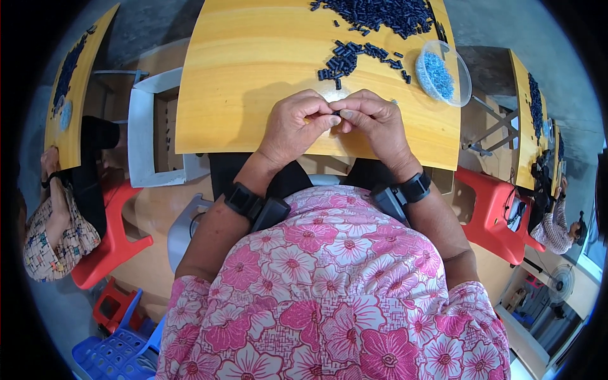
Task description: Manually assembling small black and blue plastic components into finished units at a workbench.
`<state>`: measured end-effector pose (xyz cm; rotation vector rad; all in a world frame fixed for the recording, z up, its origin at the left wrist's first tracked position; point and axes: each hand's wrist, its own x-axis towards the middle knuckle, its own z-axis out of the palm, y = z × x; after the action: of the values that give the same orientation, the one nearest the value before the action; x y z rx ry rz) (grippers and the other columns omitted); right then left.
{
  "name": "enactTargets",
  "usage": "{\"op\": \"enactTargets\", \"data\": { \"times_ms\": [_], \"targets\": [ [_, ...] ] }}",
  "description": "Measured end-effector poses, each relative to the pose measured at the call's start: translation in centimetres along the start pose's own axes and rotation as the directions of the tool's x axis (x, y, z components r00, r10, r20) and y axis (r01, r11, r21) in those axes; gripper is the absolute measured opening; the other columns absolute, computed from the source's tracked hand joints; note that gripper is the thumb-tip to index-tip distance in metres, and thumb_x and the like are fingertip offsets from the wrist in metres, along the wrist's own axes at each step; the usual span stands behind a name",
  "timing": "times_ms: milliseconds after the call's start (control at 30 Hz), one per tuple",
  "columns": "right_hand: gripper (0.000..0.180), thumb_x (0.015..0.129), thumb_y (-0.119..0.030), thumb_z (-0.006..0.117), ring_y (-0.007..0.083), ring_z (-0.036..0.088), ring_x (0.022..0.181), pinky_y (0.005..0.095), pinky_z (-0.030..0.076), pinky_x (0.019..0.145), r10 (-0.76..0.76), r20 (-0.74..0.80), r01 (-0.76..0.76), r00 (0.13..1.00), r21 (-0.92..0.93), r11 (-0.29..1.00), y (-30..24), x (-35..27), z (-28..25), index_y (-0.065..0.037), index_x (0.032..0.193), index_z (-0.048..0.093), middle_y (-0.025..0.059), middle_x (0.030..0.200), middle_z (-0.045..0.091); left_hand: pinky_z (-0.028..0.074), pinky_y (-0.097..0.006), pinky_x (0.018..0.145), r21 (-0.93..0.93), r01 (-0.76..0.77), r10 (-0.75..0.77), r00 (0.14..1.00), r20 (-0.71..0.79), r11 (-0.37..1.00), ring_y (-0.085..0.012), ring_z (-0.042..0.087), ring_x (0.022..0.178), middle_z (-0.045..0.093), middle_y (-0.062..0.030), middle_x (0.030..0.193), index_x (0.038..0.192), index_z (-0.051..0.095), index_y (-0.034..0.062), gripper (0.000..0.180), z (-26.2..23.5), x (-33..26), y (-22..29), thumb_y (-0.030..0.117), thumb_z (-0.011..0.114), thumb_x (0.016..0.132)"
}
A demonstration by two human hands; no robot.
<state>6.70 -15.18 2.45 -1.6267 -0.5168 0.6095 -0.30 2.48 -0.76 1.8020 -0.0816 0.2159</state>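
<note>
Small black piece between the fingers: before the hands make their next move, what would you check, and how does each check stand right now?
1. Small black piece pinched between the left hand and right hand: ok, both grips meet on it.
2. How the piece is turned: cannot tell, fingers hide most of it.
3. More black pieces near on the yellow table: ok, loose heap just beyond the hands.
4. Clear bowl of blue bits upright by the right hand: ok.
5. Table edge in front of the hands bare: ok.
6. Black wrist bands sitting snug: ok on both forearms.
</note>
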Motion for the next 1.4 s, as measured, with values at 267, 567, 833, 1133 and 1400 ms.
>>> {"op": "enactTargets", "data": {
  "times_ms": [267, 567, 833, 1133, 1400],
  "targets": [
    [0.022, 0.091, 0.004, 0.058, 0.0123, 0.063, 0.074, 0.0233, 0.051, 0.071, -0.195, -0.044, 0.192, 0.98, -0.052, 0.98, 0.5, -0.5, 1.2, 0.001, 0.111, 0.069, 0.0075, 0.095, 0.059, 0.047, -0.024, 0.069, -0.088, 0.035, -0.039, 0.998, -0.044, 0.996, -0.0109, 0.057, 0.074, 0.06, -0.0052, 0.08, 0.082, 0.064, -0.0035, 0.011, -0.2, -0.1, 0.0, 0.004, 0.071, 0.084],
    [0.024, 0.09, 0.006, 0.057, 0.0123, 0.064, 0.074, 0.0243, 0.052, 0.07, -0.223, -0.097, 0.209, 0.97, -0.138, 0.968, 0.2, -0.5, 1.3, 0.0, 0.11, 0.069, 0.0092, 0.099, 0.062, 0.045, -0.024, 0.067, -0.121, 0.013, -0.021, 0.998, -0.06, 0.993, -0.0099, 0.054, 0.073, 0.06, -0.0037, 0.081, 0.083, 0.064, -0.0031, 0.007, -0.2, -0.1, 0.0, 0.002, 0.068, 0.086],
    [0.024, 0.09, 0.005, 0.058, 0.0125, 0.063, 0.073, 0.0247, 0.052, 0.067, -0.207, -0.108, 0.199, 0.972, -0.076, 0.977, 0.4, -0.2, 1.6, 0.001, 0.112, 0.068, 0.0091, 0.099, 0.062, 0.045, -0.024, 0.063, -0.129, 0.014, -0.028, 0.994, -0.108, 0.992, -0.0105, 0.056, 0.069, 0.061, -0.0038, 0.077, 0.083, 0.067, -0.0023, 0.012, 0.0, 0.0, 0.0, 0.009, 0.072, 0.085],
    [0.021, 0.09, 0.003, 0.059, 0.013, 0.062, 0.076, 0.0236, 0.051, 0.068, -0.252, -0.044, 0.244, 0.967, -0.132, 0.961, 0.3, -0.2, 1.0, -0.002, 0.108, 0.07, 0.0084, 0.096, 0.062, 0.045, -0.024, 0.065, -0.106, 0.016, -0.022, 0.998, -0.056, 0.994, -0.0103, 0.055, 0.072, 0.06, -0.0038, 0.079, 0.079, 0.064, -0.0023, 0.011, -0.2, 0.0, 0.1, 0.004, 0.072, 0.084],
    [0.019, 0.091, 0.003, 0.059, 0.0104, 0.06, 0.074, 0.0232, 0.052, 0.068, -0.178, -0.043, 0.18, 0.983, 0.04, 0.983, 0.7, -0.4, 1.3, -0.004, 0.104, 0.071, 0.0065, 0.097, 0.058, 0.05, -0.024, 0.066, -0.166, 0.016, -0.021, 0.999, -0.027, 0.986, -0.0116, 0.06, 0.072, 0.062, -0.006, 0.081, 0.081, 0.066, -0.0033, 0.007, -0.2, -0.2, -0.2, 0.0, 0.072, 0.081]
  ]
}}
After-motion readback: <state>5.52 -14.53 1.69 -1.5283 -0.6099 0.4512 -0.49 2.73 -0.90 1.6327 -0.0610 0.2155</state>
